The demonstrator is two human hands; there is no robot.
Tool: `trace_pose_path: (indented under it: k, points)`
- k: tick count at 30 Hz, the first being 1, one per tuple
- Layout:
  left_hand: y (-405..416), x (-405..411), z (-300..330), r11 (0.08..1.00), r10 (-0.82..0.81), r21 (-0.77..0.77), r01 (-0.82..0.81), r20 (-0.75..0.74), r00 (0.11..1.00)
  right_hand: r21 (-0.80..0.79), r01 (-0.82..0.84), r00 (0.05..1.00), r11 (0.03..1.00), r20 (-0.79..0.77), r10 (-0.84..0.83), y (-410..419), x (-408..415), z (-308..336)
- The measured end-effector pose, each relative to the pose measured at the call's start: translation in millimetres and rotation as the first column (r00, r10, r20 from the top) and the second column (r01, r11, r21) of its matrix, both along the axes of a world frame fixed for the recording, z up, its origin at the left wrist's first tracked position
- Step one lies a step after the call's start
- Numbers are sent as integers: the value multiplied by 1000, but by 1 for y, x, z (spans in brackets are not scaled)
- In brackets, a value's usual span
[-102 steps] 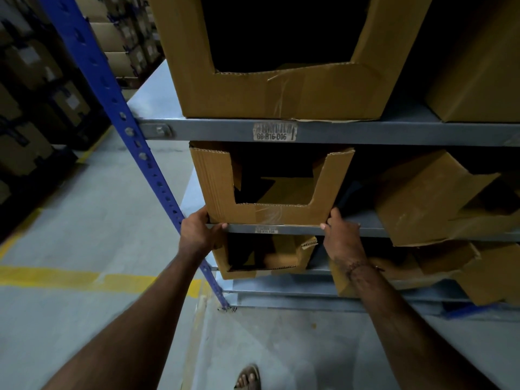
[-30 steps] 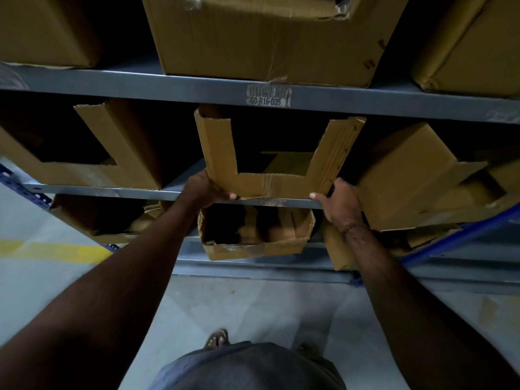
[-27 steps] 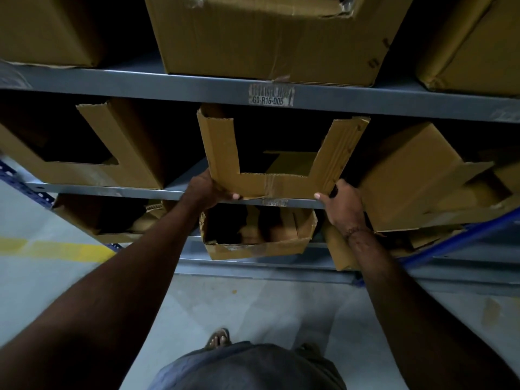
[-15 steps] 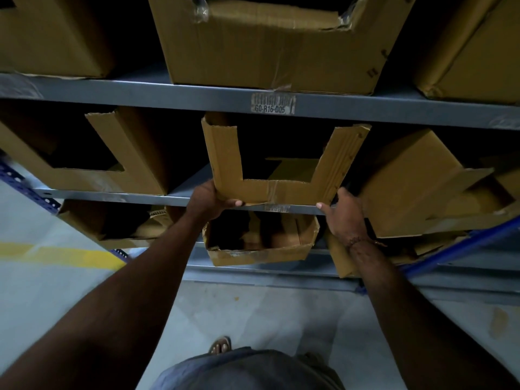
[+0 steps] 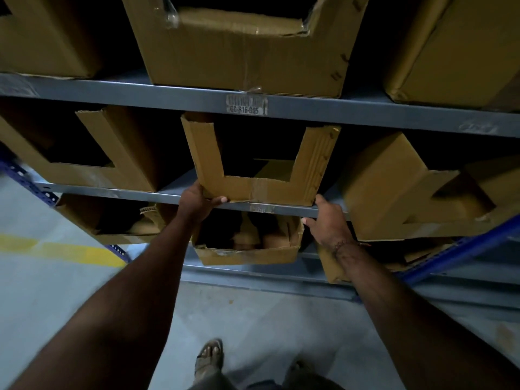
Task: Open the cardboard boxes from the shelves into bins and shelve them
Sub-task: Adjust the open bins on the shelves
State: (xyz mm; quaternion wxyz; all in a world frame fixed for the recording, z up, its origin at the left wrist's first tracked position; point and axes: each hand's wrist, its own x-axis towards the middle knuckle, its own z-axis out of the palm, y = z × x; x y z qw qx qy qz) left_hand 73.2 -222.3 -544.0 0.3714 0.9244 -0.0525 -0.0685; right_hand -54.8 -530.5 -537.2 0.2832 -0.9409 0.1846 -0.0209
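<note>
Cardboard bin (image 5: 261,175), front cut open, on grey shelf (image 5: 168,196): lower left corner gripped by left hand (image 5: 197,199); right hand (image 5: 327,220) off the lower right corner, fingers loose, holding nothing. Label (image 5: 246,105) above.

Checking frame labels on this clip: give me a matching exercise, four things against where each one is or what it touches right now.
Things:
1. left hand
2. right hand
3. barcode label
4. yellow line

Places:
A. painted on the floor, lower left
B. grips the cut-out box at its bottom left corner
C. stuck on the shelf beam above that box
D. at the shelf edge, just off the box's bottom right corner

Pairs: 1-B, 2-D, 3-C, 4-A
</note>
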Motion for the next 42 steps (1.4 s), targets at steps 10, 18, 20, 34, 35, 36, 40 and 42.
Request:
trace_pose_path:
  k: [10, 18, 20, 34, 35, 36, 40, 42]
  points:
    - [-2, 5, 1, 998, -10, 66, 12, -27, 1000, -4, -76, 995, 997, -64, 75, -11, 0, 4]
    - [4, 7, 9, 994, -82, 70, 84, -26, 996, 21, -14, 993, 1000, -114, 17, 1, -2, 11]
    - [7, 9, 10, 994, -82, 68, 83, -13, 997, 18, -25, 992, 1000, -126, 27, 2, -4, 14]
    - [-77, -75, 46, 666, 674, -348, -660, -97, 732, 157, 229, 954, 961, -232, -190, 11, 4, 66]
    - [-95, -85, 51, 635, 700, -353, -687, -113, 705, 218, 225, 956, 950, -235, -173, 8, 3, 65]
    - [-113, -94, 53, 630, 700, -338, -699, -143, 700, 296, 228, 957, 927, -242, -158, 3, 0, 63]
    - [-189, -120, 39, 745, 467, -379, -549, -291, 835, 595, 266, 940, 758, -336, -66, -27, -28, 63]
    - [-221, -134, 29, 847, 260, -397, -353, -270, 927, 630, 232, 921, 741, -387, 40, -46, -50, 70]
